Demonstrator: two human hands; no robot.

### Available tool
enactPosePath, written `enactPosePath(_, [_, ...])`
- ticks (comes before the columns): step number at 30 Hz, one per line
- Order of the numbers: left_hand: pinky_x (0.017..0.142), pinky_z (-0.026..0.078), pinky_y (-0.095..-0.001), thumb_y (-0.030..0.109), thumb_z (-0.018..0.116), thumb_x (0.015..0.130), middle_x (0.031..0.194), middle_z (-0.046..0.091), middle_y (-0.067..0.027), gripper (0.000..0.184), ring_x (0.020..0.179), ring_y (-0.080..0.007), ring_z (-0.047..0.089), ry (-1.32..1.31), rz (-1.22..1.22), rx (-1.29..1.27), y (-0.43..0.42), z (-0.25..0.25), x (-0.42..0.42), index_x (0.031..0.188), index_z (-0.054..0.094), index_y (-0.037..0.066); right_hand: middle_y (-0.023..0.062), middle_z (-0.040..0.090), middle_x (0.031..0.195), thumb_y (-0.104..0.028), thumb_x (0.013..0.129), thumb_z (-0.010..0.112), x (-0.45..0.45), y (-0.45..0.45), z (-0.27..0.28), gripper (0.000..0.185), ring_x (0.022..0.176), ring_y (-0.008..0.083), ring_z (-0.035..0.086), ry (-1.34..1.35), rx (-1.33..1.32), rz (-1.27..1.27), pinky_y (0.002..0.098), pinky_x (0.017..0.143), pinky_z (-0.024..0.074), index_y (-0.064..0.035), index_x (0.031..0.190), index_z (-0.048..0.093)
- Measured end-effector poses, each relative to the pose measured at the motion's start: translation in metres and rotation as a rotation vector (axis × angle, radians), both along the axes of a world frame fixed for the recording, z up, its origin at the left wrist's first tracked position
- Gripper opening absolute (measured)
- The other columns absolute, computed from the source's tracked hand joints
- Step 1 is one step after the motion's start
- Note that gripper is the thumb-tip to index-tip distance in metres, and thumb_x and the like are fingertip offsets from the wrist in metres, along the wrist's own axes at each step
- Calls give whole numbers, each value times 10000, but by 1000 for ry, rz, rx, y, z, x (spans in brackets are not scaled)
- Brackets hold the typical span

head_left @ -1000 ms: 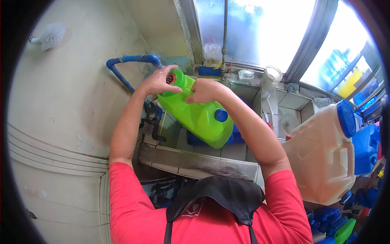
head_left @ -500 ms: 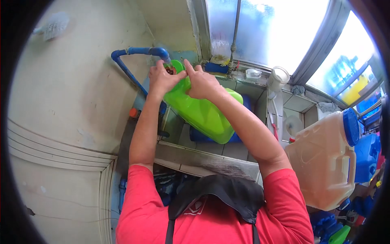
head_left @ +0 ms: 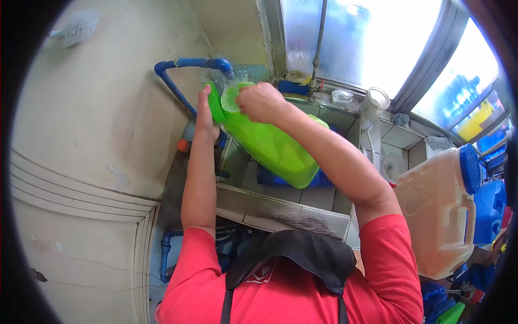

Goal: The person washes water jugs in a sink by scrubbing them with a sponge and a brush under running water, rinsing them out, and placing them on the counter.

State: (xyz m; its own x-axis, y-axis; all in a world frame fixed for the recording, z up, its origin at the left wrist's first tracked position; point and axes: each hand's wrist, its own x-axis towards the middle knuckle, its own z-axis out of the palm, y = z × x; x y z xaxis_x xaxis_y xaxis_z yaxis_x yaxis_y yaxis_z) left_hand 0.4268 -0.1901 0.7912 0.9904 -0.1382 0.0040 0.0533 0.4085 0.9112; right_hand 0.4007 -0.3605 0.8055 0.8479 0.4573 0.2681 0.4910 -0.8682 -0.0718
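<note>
A bright green plastic jerrycan (head_left: 275, 146) lies tilted across the tiled sink, its mouth end up under the blue pipe (head_left: 220, 63). Water (head_left: 231, 97) splashes in a clear burst at that mouth. My left hand (head_left: 206, 116) is at the left of the mouth, thumb up, holding a flat green cap-like piece (head_left: 215, 102) seen nearly edge-on; its other fingers are mostly hidden. My right hand (head_left: 263, 102) is closed, with curled fingers at the right side of the jerrycan's mouth. The fingertips there are partly hidden.
Under the jerrycan lies a blue container (head_left: 268, 177) in the tiled sink (head_left: 280, 208). A large cloudy jerrycan with a blue lid (head_left: 431, 216) stands at right, beside a blue one (head_left: 487, 208). A white tub (head_left: 375, 103) sits on the window ledge.
My left hand has shifted left from the mouth with the green cap-like piece. My right hand's extended finger is now curled in. Water now splashes visibly at the mouth.
</note>
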Motion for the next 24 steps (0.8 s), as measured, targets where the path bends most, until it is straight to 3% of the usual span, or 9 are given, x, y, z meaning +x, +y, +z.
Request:
enactPosePath(4, [833,466,-318,516,565,918,974,590,17,389,913,-137,583,19,9,-17,-8,4,-1,1095,587,171,112,708,812,-155,716,693,18,-17,7,129,790,318,688,90,197,52,426,688,546,-89,819,734])
enactPosePath(6, [840,460,-317,517,562,920,982,582,22,390,921,-130,573,1,-51,24,-7,10,-10,1107,580,175,126,696,787,-160,739,686,23,-23,5,98,770,313,679,106,642,158,409,701,541,-89,794,726])
enactPosePath(7, [840,460,-317,517,562,920,982,582,22,390,921,-130,573,-2,-45,16,-7,8,-9,1107,580,175,126,696,787,-160,739,686,22,-25,3,98,770,313,679,106,633,164,409,701,541,-89,794,726])
enactPosePath(10, [858,450,-322,515,557,923,1014,571,14,390,949,-134,563,-11,13,24,-7,-8,3,1110,580,174,153,698,874,-175,888,661,26,-31,-4,179,778,241,695,82,772,-113,383,713,559,3,900,669])
enactPosePath(12, [875,439,-334,496,556,925,1028,563,9,404,968,-150,553,-37,146,-91,-8,-27,5,1135,558,152,146,694,919,-221,983,565,33,-37,-11,252,774,220,693,430,1569,-255,372,687,581,24,1042,578])
enactPosePath(16, [944,420,-361,462,540,937,1137,536,-35,522,1079,-197,525,-289,303,-84,-17,-64,-20,1307,473,100,152,689,951,-243,1024,493,25,-41,-9,269,782,215,702,287,1608,-371,327,608,586,14,1107,485])
enactPosePath(18, [1049,373,-394,501,553,918,1305,470,-106,762,1235,-256,455,-630,509,207,-40,-63,-53,1466,290,43,142,694,910,-240,1024,491,21,-39,-11,265,766,211,701,229,1593,-413,326,601,584,14,1100,480])
enactPosePath(20, [1089,321,-407,518,576,889,1374,403,-157,861,1292,-274,394,-852,453,301,-47,-51,-72,1487,222,8,103,691,766,-237,1027,471,15,-37,-7,252,683,197,688,126,1596,-437,310,564,562,9,1084,475])
enactPosePath(24, [1140,258,-426,595,611,822,1496,285,-234,1042,1371,-305,322,-1243,284,458,-57,-23,-68,1498,159,-56,162,700,792,-218,1029,434,27,-48,-16,247,640,214,682,-54,1517,-463,318,560,526,20,1081,477])
